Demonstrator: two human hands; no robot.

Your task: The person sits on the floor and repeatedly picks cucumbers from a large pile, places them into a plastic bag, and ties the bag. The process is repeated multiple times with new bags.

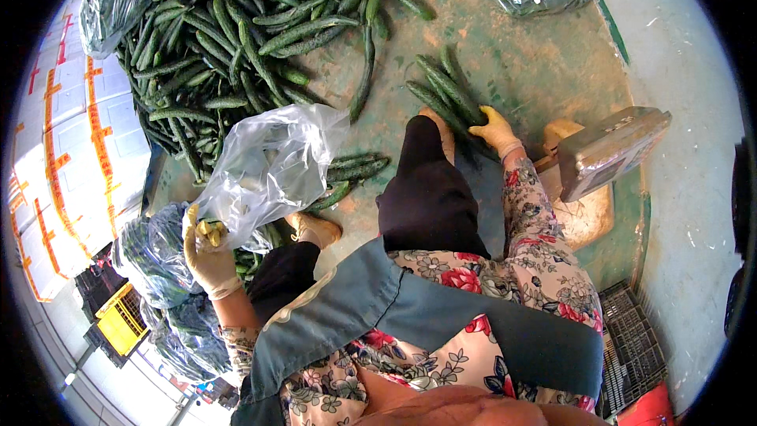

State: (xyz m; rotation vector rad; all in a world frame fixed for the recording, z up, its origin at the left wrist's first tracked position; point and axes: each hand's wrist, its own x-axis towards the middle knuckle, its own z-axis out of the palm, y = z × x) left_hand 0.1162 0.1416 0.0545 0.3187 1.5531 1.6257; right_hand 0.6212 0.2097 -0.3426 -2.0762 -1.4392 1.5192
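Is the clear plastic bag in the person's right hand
No, the clear plastic bag is held up by the gloved left hand, while the right hand grips a small bunch of cucumbers on the floor.

I see dark green cucumbers (252,31) heaped far left on a dull green floor (520,63) with tan patches. My sleeve (544,244) shows red and grey flowers on cream, the gloves (495,129) pale yellow, the crate (121,320) bright yellow, the boxes (71,150) white with orange marks.
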